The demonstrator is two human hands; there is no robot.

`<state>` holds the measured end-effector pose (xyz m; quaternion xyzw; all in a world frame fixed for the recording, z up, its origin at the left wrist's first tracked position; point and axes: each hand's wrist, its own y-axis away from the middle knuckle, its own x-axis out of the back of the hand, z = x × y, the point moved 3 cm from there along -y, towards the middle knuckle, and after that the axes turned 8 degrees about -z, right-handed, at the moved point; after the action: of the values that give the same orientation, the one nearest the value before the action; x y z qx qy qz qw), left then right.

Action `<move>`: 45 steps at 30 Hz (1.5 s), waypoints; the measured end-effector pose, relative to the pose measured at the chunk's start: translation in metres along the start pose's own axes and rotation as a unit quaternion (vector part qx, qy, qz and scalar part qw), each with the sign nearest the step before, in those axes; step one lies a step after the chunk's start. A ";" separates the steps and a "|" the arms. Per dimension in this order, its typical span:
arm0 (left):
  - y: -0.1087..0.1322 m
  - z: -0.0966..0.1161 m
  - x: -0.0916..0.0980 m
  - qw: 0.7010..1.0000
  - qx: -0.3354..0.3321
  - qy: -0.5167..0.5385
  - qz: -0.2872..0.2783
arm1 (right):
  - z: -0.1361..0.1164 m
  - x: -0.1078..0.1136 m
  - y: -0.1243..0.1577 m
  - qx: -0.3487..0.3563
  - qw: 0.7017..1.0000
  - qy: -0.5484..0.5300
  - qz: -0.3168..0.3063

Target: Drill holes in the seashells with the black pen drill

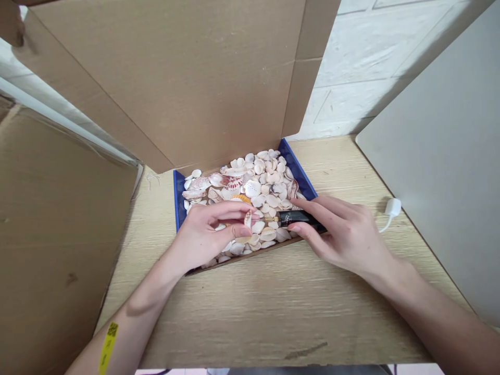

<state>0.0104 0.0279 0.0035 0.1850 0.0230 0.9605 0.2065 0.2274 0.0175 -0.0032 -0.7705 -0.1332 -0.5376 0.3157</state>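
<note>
Blue-sided box [175, 200], tons of shells [269, 177] inside. Left hand [203, 229] above it, thumb and fingers pinching speckled shell [248, 219] over box. Black pen-style tool [297, 217], brassy tip [271, 219] aimed at shell, can't tell if touching. Right hand [347, 229], thumb and fingers gripping tool. White plug [392, 207] off right.

Diffuse, moderately bright light. White wall [359, 47] brightest; soft shadow band along it beside grey panel [437, 156]. Left cardboard [58, 234] dim; surface [253, 312] duller toward near edge. Shadow patch on left forearm [135, 325]. Shells [272, 200] fairly sharp. Wide-angle stretching toward frame edges.
</note>
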 end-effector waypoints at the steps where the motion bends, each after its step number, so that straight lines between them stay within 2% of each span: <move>1: 0.000 -0.001 0.000 1.000 0.004 -0.011 0.002 | 0.000 0.000 0.000 0.007 1.000 0.007 -0.005; 4: -0.001 -0.004 -0.002 0.999 0.024 -0.047 -0.009 | -0.001 0.000 0.000 0.031 0.999 0.023 -0.009; 9: -0.001 -0.005 -0.004 0.999 0.034 -0.035 -0.018 | 0.000 0.000 0.001 0.043 0.999 0.026 0.013; 19: 0.000 -0.007 -0.005 0.997 0.040 0.029 -0.067 | -0.006 0.009 0.001 0.089 0.990 0.048 0.102; 29: 0.002 -0.002 -0.006 0.999 0.010 -0.012 -0.052 | -0.012 -0.003 0.001 0.066 0.997 0.012 0.047; 34: 0.001 -0.001 -0.004 0.999 0.003 -0.034 -0.019 | -0.014 -0.006 -0.002 0.060 0.998 0.014 0.026; 39: 0.000 -0.001 -0.001 1.000 -0.015 -0.007 0.023 | -0.014 -0.007 -0.003 0.056 0.998 0.007 -0.007; 45: 0.000 -0.002 -0.001 0.999 -0.019 0.004 0.028 | -0.014 -0.008 -0.003 0.044 0.999 -0.022 -0.011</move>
<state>0.0108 0.0270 0.0017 0.1780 0.0004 0.9668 0.1832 0.2124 0.0119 -0.0061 -0.7661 -0.1717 -0.5176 0.3402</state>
